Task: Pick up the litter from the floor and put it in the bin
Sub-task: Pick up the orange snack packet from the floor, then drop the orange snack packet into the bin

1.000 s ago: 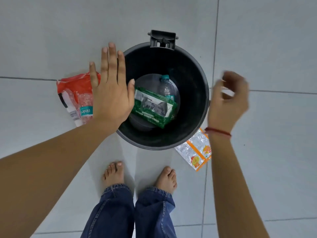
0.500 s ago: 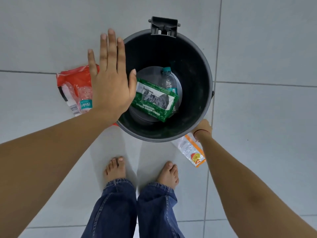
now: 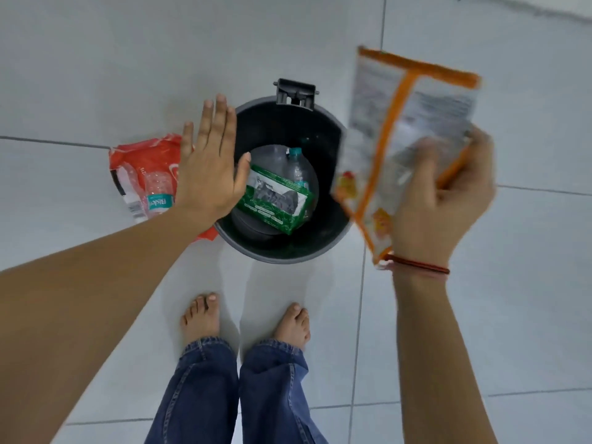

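Observation:
A round black bin [image 3: 323, 248] stands on the tiled floor just ahead of my feet. Inside it lie a green wrapper [image 3: 275, 200] and a clear plastic bottle [image 3: 296, 165] with a teal cap. My right hand [image 3: 442, 206] grips an orange and clear wrapper [image 3: 400, 123], held up in the air over the bin's right rim. My left hand [image 3: 208, 165] hovers flat with fingers spread over the bin's left rim and holds nothing. To the left of the bin, on the floor, lie a red wrapper [image 3: 147, 155] and a small clear bottle [image 3: 158, 193].
My bare feet [image 3: 200, 318] and blue jeans stand directly below the bin. Grey floor tiles [image 3: 512, 315] with grout lines spread all around. A black hinge bracket [image 3: 296, 92] sticks out from the bin's far rim.
My right hand reached down to the orange wrapper on the floor beside the bin, took hold of it and lifted it above the bin's right side. The left hand stayed flat.

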A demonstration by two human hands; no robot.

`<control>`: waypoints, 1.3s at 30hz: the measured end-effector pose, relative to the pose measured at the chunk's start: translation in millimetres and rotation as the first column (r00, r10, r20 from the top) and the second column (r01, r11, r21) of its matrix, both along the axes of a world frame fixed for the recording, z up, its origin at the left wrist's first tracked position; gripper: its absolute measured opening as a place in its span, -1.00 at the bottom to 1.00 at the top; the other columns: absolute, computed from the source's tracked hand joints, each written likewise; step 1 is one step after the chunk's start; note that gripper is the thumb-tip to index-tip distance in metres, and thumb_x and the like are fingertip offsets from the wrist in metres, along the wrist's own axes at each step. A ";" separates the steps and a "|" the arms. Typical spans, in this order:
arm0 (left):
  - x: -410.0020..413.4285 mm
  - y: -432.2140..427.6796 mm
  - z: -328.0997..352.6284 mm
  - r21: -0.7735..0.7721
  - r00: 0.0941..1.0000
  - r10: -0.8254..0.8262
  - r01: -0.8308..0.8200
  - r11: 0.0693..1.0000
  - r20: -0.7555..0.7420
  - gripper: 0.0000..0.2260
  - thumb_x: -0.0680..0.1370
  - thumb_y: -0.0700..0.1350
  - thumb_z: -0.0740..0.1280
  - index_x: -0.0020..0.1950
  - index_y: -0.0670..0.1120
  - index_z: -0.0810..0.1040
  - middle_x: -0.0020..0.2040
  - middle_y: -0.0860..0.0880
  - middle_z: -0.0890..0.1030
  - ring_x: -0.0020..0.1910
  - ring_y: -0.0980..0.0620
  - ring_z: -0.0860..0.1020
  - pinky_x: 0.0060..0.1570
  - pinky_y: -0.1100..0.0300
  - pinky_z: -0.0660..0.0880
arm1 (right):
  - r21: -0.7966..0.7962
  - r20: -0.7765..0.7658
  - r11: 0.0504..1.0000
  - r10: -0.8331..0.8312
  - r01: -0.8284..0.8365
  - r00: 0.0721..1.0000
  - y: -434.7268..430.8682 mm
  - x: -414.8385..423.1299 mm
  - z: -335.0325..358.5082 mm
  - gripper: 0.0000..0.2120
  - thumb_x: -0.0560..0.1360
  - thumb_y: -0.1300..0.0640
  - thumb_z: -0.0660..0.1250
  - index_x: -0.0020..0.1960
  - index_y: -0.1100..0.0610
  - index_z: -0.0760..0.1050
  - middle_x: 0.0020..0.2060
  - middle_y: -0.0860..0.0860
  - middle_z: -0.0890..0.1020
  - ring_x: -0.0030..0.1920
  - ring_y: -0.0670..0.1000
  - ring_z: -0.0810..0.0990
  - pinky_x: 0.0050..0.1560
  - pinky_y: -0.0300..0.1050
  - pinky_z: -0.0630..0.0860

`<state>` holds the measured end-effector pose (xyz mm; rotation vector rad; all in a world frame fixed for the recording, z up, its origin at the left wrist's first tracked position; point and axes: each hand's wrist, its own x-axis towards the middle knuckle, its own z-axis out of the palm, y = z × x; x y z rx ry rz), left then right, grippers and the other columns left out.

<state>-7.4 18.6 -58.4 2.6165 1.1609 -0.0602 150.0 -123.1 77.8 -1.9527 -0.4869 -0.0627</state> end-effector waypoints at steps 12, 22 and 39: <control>-13.9 3.0 -9.0 0.011 0.998 -0.066 0.066 0.998 0.008 -0.41 0.62 0.09 -0.04 0.56 -0.18 -0.04 0.59 -0.16 -0.02 0.56 -0.12 -0.06 0.48 -0.10 -0.11 | -0.464 -0.613 0.797 0.027 -0.387 0.790 58.8 -45.8 -158.5 -0.71 0.56 0.21 0.23 0.27 0.19 0.40 0.12 0.16 0.60 0.12 0.13 0.58 0.19 0.02 0.51; -33.4 -4.1 -10.8 -0.168 0.914 0.341 -0.308 0.936 0.222 -0.42 0.63 0.11 -0.05 0.56 -0.17 0.02 0.58 -0.19 0.01 0.56 -0.15 -0.05 0.50 -0.02 -0.12 | -0.691 0.108 0.694 0.378 -0.204 0.919 33.9 -18.1 -110.0 -0.45 0.57 0.04 0.16 0.47 0.25 0.15 0.42 0.23 0.32 0.42 0.20 0.26 0.41 0.09 0.23; -102.9 -1.2 -116.2 -0.452 0.447 0.848 -0.842 0.293 -0.285 -0.43 0.53 -0.02 0.36 0.46 -0.14 0.21 0.34 -0.18 0.43 0.30 -0.21 0.45 0.25 -0.07 0.43 | -0.849 0.036 0.467 0.517 -0.247 0.855 5.2 14.0 -144.4 -0.27 0.57 -0.22 0.01 0.52 0.24 -0.09 0.53 0.21 -0.02 0.53 0.18 -0.09 0.49 0.11 -0.12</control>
